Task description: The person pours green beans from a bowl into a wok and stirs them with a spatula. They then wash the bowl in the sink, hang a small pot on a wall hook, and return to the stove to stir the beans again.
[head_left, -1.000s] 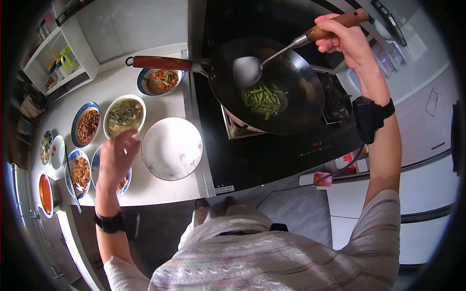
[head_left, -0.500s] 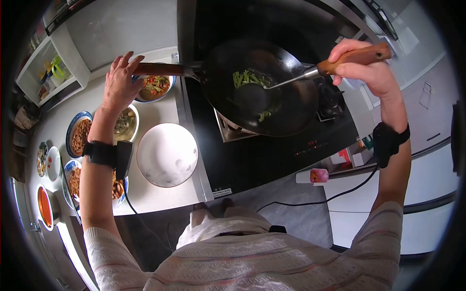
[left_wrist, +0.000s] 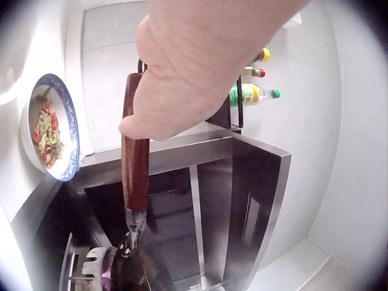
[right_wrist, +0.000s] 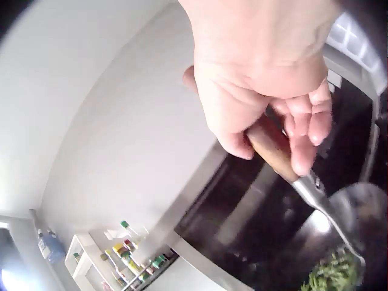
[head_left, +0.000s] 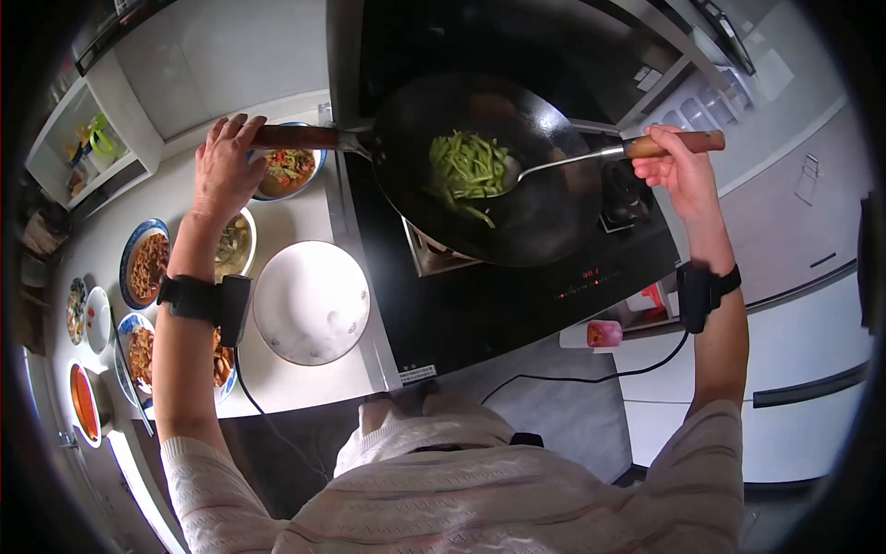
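My left hand [head_left: 224, 166] grips the reddish wooden handle [head_left: 295, 138] of a dark wok [head_left: 544, 217] on the stove. In the left wrist view the thumb lies along that handle [left_wrist: 136, 176]. With my right hand [head_left: 678, 171] I hold a metal ladle [head_left: 572, 161] by its brown wooden grip, thumb and fingers around it in the right wrist view. The ladle's head dips into a heap of cut green beans [head_left: 466, 162] in the wok, and the beans partly hide it.
Left of the black cooktop [head_left: 517, 314], a large white bowl [head_left: 311, 305] stands on the counter. Several filled dishes surround it, including a blue-rimmed bowl of peppers [head_left: 288, 173], a soup bowl [head_left: 235, 245] and a pot with red liquid [head_left: 85, 402]. Cables hang from both wrists.
My left hand has moved up from above the dishes to the wok handle and taken hold. The ladle has gone down among the beans, which now lie heaped further up and left.
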A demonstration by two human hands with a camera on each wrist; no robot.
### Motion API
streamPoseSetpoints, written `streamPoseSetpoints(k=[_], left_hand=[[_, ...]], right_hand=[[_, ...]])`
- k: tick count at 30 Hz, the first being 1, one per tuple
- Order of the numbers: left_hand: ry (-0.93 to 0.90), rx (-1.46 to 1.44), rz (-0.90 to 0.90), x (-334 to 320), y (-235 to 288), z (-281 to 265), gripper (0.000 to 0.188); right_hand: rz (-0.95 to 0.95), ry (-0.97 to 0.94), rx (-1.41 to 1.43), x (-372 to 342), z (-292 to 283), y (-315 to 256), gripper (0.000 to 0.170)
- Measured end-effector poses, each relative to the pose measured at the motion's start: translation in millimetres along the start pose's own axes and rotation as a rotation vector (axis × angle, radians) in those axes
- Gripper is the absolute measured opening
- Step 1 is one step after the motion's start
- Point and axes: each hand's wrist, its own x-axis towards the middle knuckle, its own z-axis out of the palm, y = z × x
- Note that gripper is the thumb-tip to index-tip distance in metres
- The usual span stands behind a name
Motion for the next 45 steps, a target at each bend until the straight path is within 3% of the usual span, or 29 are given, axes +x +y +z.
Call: streamPoseSetpoints(k=[6,12,17,21,26,30,32,34,36,38,40,42,45], left_hand=[[0.138,-0.087,0.018,-14,1,-4,0.049],[0.180,-0.239,0.117,-68,30,-27,0.046],[0.135,-0.343,-0.024,-142,49,-44,0.035],[0.149,-0.440,-0.135,-207,54,-32,0.027],[0.060,-0.526,-0.342,-264,66,-10,0.020],[0.063,-0.480,-0.342,-279,60,16,0.023],[0.076,-0.447,-0.327,-279,60,26,0.022],[0.101,-0.386,-0.308,-281,58,38,0.019],[0.093,-0.359,-0.289,-283,55,51,0.015],[0.093,-0.255,-0.261,-282,55,59,0.013],[0.104,-0.253,-0.269,-278,56,60,0.014],[0.110,-0.254,-0.275,-277,58,61,0.015],[0.139,-0.253,-0.296,-277,59,62,0.017]], right_hand=[[-0.281,-0.024,-0.154,14,-9,-6,0.025],[-0.258,-0.232,-0.023,10,19,4,0.020],[-0.483,-0.324,-0.164,-25,-9,-41,0.018],[-0.406,-0.392,-0.163,-41,7,-29,0.016],[-0.493,-0.247,-0.239,-32,2,-21,0.013],[-0.491,-0.165,-0.289,-29,14,-3,0.013],[-0.453,-0.212,-0.305,-31,11,-5,0.014],[-0.428,-0.301,-0.097,-41,3,-14,0.015],[-0.478,-0.366,-0.112,-47,2,-18,0.016],[-0.390,-0.354,-0.190,-51,8,-18,0.015],[-0.422,-0.223,-0.337,-45,-2,-17,0.016],[-0.491,-0.164,-0.295,-38,-16,-23,0.017],[-0.424,-0.079,-0.289,-24,-30,-16,0.018]])
